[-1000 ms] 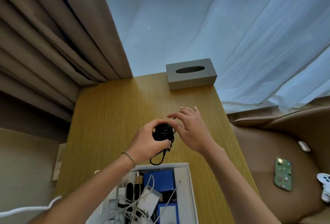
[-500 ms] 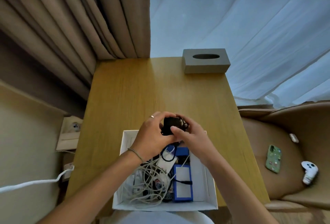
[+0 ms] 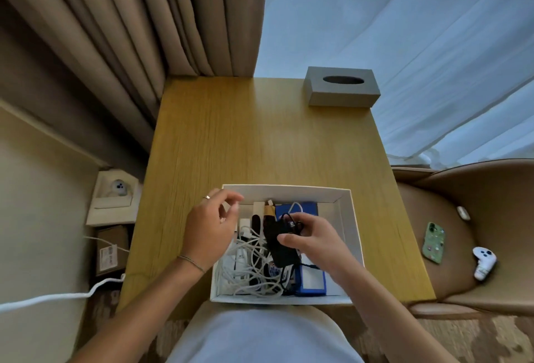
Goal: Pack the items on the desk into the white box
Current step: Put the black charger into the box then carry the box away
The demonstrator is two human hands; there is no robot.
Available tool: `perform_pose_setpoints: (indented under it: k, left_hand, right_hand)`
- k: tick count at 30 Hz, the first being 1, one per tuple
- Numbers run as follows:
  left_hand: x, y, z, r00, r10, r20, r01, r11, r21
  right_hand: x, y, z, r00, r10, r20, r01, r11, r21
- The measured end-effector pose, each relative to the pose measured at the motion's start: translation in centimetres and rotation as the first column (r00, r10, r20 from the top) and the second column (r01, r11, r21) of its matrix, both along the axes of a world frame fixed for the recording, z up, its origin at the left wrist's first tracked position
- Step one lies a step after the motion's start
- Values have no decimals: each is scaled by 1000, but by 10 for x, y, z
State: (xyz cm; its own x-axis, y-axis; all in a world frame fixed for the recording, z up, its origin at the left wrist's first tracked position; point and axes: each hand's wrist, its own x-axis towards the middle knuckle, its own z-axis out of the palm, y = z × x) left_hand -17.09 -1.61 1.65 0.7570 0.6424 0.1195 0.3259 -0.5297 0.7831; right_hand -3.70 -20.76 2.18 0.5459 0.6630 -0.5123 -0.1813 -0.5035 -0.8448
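Observation:
The white box [image 3: 348, 218] stands on the near edge of the wooden desk [image 3: 245, 142]. It holds tangled white cables [image 3: 248, 264], blue packages [image 3: 313, 278] and small parts. My right hand [image 3: 312, 235] is over the box middle. It grips a black charger [image 3: 278, 242] with its coiled black cord, and the charger is low among the contents. My left hand [image 3: 211, 223] hovers over the box's left wall with loosely curled fingers and holds nothing.
A grey tissue box [image 3: 341, 88] sits at the desk's far right corner. Beige curtains hang behind on the left. To the right, a tan chair [image 3: 476, 218] carries a green phone [image 3: 433, 242] and a white game controller [image 3: 484, 261]. A wall socket and white cable are left.
Both hands brought the black charger from above the desk back and down into the box. My left hand has let go of it and moved left; my right hand still holds it.

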Motion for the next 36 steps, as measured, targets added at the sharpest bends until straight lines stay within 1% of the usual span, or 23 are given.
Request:
perform_pose_setpoints:
  k: [2,3,5,7,10,12,15,18,20,21,23,25,26,27,28,29,31,32,33,34,35,36]
  left_hand:
    - [-11,6,-6,998,58,-17,-57,997,46]
    - [-15,7,-9,997,76,-31,-75,996,44]
    - [-23,9,-16,993,94,-67,-93,995,21]
    - [-27,10,-23,991,91,-101,-93,996,-16]
    - [-32,8,-29,989,78,-126,-88,993,-83]
    - [-33,6,-31,987,85,-138,-100,989,-107]
    - [-32,1,-31,976,133,-172,-152,983,-102]
    - [-32,-4,-33,953,152,-261,-186,976,-110]
    - [-32,-5,-35,930,126,-346,-180,975,-128]
    - [-32,-5,-36,917,105,-384,-174,973,-149]
    - [-31,-7,-39,906,62,-418,-179,952,-248]
    - [-31,-9,-41,910,36,-413,-213,896,-390]
    - [-30,-10,-44,910,41,-412,-244,857,-454]
    - [-28,-11,-46,910,61,-410,-281,818,-502]
    - [-26,-12,-49,907,90,-410,-317,788,-528]
    - [-24,-16,-51,903,120,-413,-345,774,-530]
    - [-21,-23,-50,891,170,-420,-371,806,-462]
    - [-20,-26,-49,883,184,-431,-365,847,-387]
    - [-21,-28,-49,870,190,-454,-342,898,-278]
    - [-22,-29,-47,853,190,-487,-299,941,-157]
    - [-23,-29,-45,837,184,-515,-253,965,-67]
    - [-23,-29,-43,825,177,-536,-224,974,-24]
  right_hand:
    - [-14,5,-12,998,52,23,-50,998,-45]
    - [-20,9,-18,994,89,70,-83,994,-74]
    - [-28,17,-27,969,168,180,-146,981,-131]
    - [-34,25,-34,946,230,228,-197,968,-158]
    - [-39,33,-44,870,342,356,-270,933,-237]
    - [-41,35,-50,834,376,404,-282,920,-272]
    - [-45,36,-55,795,416,442,-291,900,-324]
    - [-46,35,-53,746,453,488,-284,879,-382]
    - [-40,30,-41,732,406,547,-233,904,-359]
    - [-34,23,-34,735,345,584,-184,930,-317]
    - [-18,1,-20,726,155,670,-41,982,-183]
    - [1,-27,-13,654,-38,756,161,983,-90]
    - [9,-41,-11,608,-89,789,262,960,-94]
    - [17,-53,-12,582,-100,807,343,930,-133]
    - [23,-64,-15,596,-80,799,390,899,-201]
    - [28,-72,-20,645,-54,762,407,868,-284]
    - [32,-81,-30,776,-26,630,363,835,-413]
    - [33,-84,-36,810,-16,587,337,831,-443]
    - [33,-86,-41,812,13,583,321,824,-466]
    - [33,-86,-44,792,55,609,319,813,-488]
    - [33,-86,-48,765,95,637,322,800,-506]
    - [32,-85,-50,747,113,656,325,798,-508]
